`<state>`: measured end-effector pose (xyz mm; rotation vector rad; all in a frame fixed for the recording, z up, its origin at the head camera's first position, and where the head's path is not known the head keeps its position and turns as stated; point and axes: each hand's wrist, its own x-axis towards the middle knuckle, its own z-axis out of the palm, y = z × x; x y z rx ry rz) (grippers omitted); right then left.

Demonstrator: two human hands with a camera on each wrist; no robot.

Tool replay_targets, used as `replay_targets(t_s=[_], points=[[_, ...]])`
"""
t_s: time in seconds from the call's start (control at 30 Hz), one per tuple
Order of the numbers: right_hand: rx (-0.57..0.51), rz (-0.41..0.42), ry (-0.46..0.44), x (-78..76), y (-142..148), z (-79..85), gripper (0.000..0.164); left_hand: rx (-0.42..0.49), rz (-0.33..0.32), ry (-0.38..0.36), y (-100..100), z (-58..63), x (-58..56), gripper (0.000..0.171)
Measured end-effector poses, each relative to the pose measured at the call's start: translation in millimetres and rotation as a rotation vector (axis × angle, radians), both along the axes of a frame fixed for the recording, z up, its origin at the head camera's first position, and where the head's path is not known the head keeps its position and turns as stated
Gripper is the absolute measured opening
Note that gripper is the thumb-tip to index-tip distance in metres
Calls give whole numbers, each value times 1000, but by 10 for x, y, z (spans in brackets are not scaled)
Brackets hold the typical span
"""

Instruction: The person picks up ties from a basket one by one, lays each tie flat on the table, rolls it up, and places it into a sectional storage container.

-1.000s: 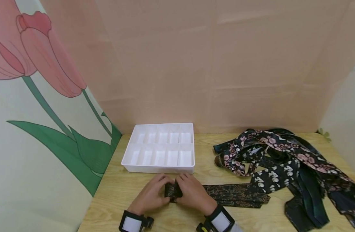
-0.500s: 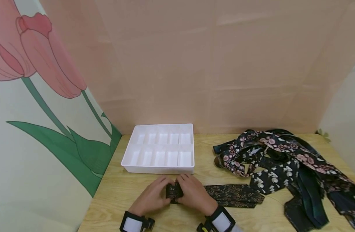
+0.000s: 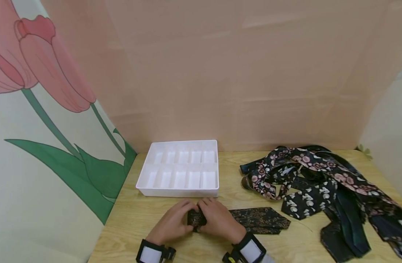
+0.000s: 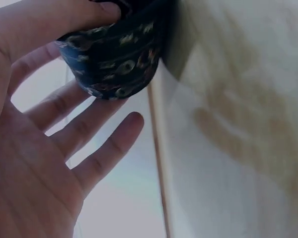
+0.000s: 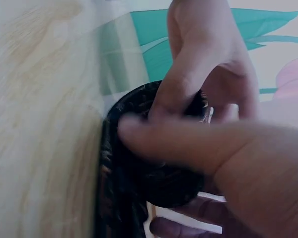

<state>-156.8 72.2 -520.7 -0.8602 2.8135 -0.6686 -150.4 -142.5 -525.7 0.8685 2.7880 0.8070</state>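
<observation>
A dark necktie with a small brownish pattern (image 3: 260, 217) lies folded lengthwise on the table, its left end wound into a roll (image 3: 196, 218). My left hand (image 3: 171, 223) grips the roll from the left; in the left wrist view its thumb presses the top of the roll (image 4: 114, 72), with other fingers behind and below. From the right, my right hand (image 3: 220, 222) holds the same roll. In the right wrist view both thumbs meet over the coil (image 5: 164, 183), and the right thumb is blurred. The tie's pointed tail stretches out to the right past my right hand.
Just beyond my hands stands a white tray (image 3: 177, 193) divided into several compartments. A tangled heap of dark and floral neckties (image 3: 306, 159) covers the table's right side. A beige sheet (image 3: 233, 80) hangs behind the wooden table (image 3: 122, 226).
The tie's pointed tail has slid left toward my hands, so less of it lies flat and a gap separates it from the heap. Both hands stay at nearly the same spot.
</observation>
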Motion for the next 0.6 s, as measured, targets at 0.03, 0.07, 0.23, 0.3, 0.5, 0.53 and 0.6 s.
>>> replay_targets(t_s=[0.03,0.07,0.23,0.3,0.5,0.53,0.6], points=[[-14,2,-7,1,3,2,59,-5,0,18,1,5,-1,50],[-27,2,-13,1,4,1,58,-6,2,32,2,12,-2,50],[-41,-24,8,-2,9,2,56,18,28,24,-1,24,-1,58],[-27,-26,24,-2,12,4,56,21,31,9,-3,15,4,59],[-21,-5,13,8,9,47,60,-6,16,21,1,27,3,51],[-21,-6,13,14,6,59,60,-9,15,19,6,39,5,51],[-23,-13,13,22,4,73,59,0,22,-1,19,53,6,55]])
